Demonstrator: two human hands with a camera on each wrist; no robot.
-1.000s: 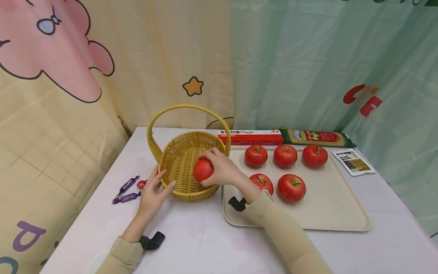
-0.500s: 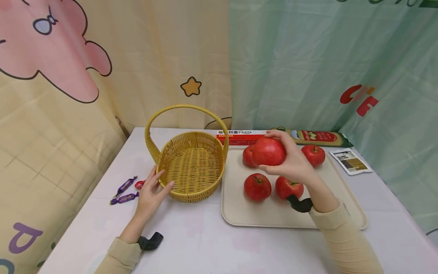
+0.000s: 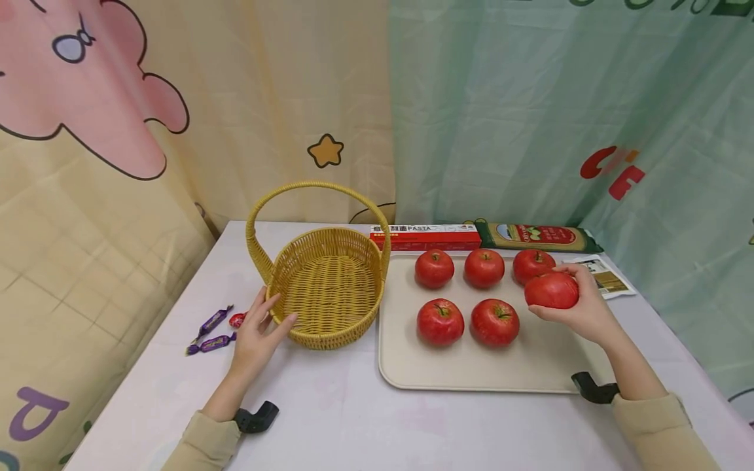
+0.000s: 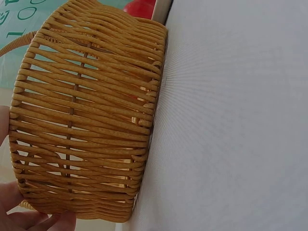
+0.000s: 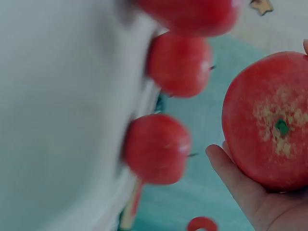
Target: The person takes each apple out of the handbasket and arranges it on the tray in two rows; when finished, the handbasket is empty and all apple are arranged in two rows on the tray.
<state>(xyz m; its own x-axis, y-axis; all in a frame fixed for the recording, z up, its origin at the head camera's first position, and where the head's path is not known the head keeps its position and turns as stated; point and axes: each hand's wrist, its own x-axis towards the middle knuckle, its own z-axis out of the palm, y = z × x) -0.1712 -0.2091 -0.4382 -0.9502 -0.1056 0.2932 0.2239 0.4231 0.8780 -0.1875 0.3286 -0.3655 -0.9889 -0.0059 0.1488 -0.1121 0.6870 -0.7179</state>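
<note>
My right hand [image 3: 580, 304] grips a red apple [image 3: 552, 290] above the right part of the beige tray [image 3: 448, 376]. Its underside, with a green spot, faces the right wrist camera, the apple [image 5: 274, 125] lying against the palm and thumb. Several other red apples stand on the tray in two rows, such as a front apple [image 3: 440, 322] and a back apple [image 3: 484, 268]. At the left, my left hand [image 3: 254, 337] holds the rim of a yellow woven basket [image 3: 330, 340], which has nothing inside. The left wrist view shows fingers [image 4: 12, 195] at the rim of the basket [image 4: 86, 120].
Purple-wrapped candies [image 3: 215, 343] and a red candy [image 3: 237, 320] lie left of the basket. Behind the tray are a red pasta box [image 3: 427, 240] and a green pasta packet [image 3: 538, 237]. A white pouch [image 3: 612, 278] lies at the tray's right edge. The basket's tall handle [image 3: 318, 185] arches upward.
My right hand has carried the apple out of the basket and rightward across the tray to its right side. The left hand has stayed at the basket rim.
</note>
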